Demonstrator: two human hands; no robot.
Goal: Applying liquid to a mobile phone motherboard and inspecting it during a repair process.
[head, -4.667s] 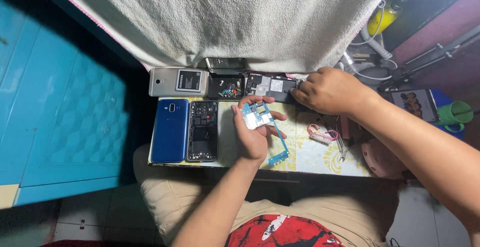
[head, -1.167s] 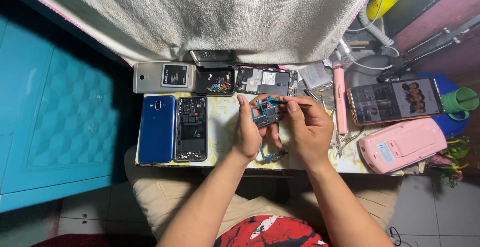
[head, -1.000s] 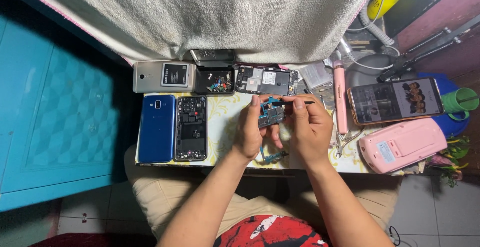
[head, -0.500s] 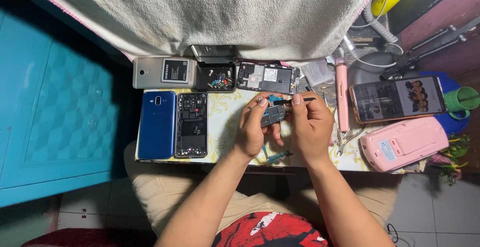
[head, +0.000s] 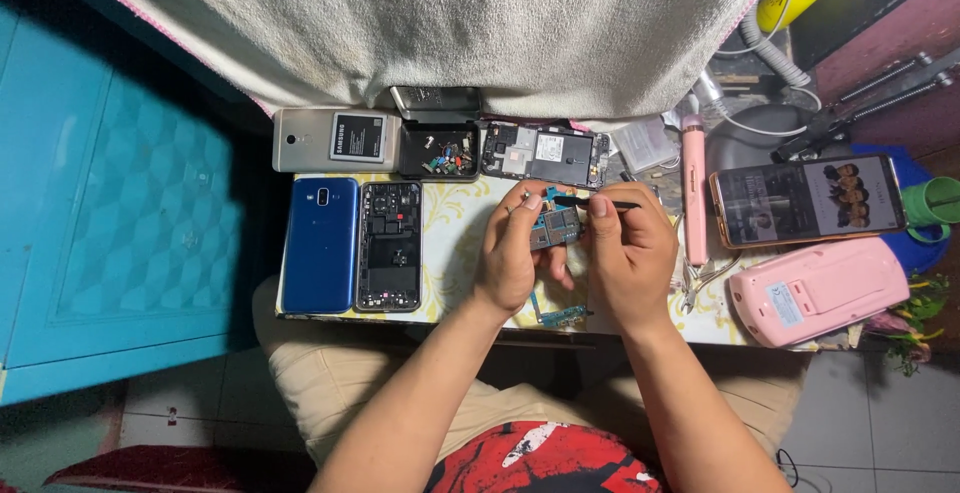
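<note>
Compared with half a second back, both hands have drifted a touch toward the table's back edge, and the board between them sits a bit higher; nothing else on the table has shifted. Left hand (head: 515, 253) is pinching a small blue circuit board (head: 556, 225) by its near side, fingers curled around it, held just above the middle of the table (head: 455, 253). Right hand (head: 628, 258) is clamped on a thin dark tool (head: 600, 203), looks like tweezers, with its tip lying over the board's top edge. Can't tell if the tip actually touches it.

Along the left edge lie a blue phone back cover (head: 319, 245) and, right beside it, a stripped black phone frame (head: 389, 246). At the back edge: a silver phone with its battery showing (head: 335, 139), a small black tray of tiny parts (head: 438, 151), and another opened phone (head: 545, 153). Off to the right, a pink tool (head: 694, 193), a phone with a lit screen (head: 808, 199) and a pink case (head: 820, 291). A little flex-cable piece (head: 560, 315) sits by the front edge, under the wrists.
</note>
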